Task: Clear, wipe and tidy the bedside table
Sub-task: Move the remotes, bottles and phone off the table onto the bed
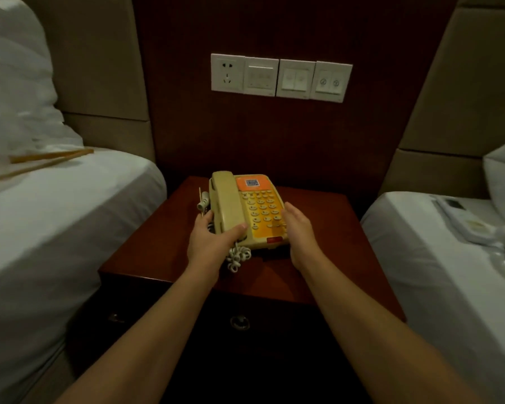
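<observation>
Two hands are on one phone (247, 211), which sits on the table (318, 258) toward its back, below the wall plates. The left hand (209, 243) holds the phone's left side: its thumb (235, 231) lies curled over the near end of the handset (226, 202), and its other fingers reach round the phone's left edge, their tips hidden. The right hand (299, 231) lies along the phone's right edge with fingers nearly straight and close together, touching the side by the keypad; whether the thumb hooks under the phone I cannot tell. Both forearms run bare from the lower corners up to the phone, the wrists roughly level with its near edge.

One coiled cord (238, 256) bunches on the table just in front of the phone, between the two wrists. One small white cylindrical thing (203, 201) and one thin stick (200, 199) lie just left of the phone, too small to name. Four white wall plates (280, 78) hang in a row above the phone: one socket and three switch plates. One drawer knob (239, 322) shows on the table's front, below the phone.

Two beds flank the phone: the left bed (56, 228) carries two chopsticks (41, 161), and the right bed (435, 272) carries one remote (461, 220) and some blurred items.
</observation>
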Demonstrator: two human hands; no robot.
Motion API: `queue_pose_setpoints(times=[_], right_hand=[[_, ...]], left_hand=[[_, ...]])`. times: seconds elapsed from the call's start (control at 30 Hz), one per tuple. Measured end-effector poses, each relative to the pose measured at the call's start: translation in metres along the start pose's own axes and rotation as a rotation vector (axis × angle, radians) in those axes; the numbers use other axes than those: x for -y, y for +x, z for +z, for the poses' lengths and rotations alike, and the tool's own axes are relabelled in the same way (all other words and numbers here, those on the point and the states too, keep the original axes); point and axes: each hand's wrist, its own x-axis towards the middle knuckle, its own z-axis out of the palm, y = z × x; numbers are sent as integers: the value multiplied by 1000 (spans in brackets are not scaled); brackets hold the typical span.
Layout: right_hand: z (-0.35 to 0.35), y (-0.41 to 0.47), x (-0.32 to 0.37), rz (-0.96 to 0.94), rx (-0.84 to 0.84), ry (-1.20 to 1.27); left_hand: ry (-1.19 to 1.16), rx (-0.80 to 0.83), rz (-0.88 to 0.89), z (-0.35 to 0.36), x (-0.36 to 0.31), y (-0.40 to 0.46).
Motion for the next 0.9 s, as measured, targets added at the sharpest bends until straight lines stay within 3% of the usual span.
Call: queue_pose_setpoints(times=[0.27, 0.53, 0.73, 0.9], right_hand=[[-96, -47, 22, 13, -171, 50], [-242, -105, 108, -251, -468, -89], [-336, -119, 145, -314, -622, -154], [-379, -92, 157, -223, -542, -247]], left_hand=[[59, 72, 138, 83, -25, -64], [24, 262, 288, 214, -81, -153], [-66, 407, 247, 301, -100, -196], [-95, 427, 113, 362, -93, -173]])
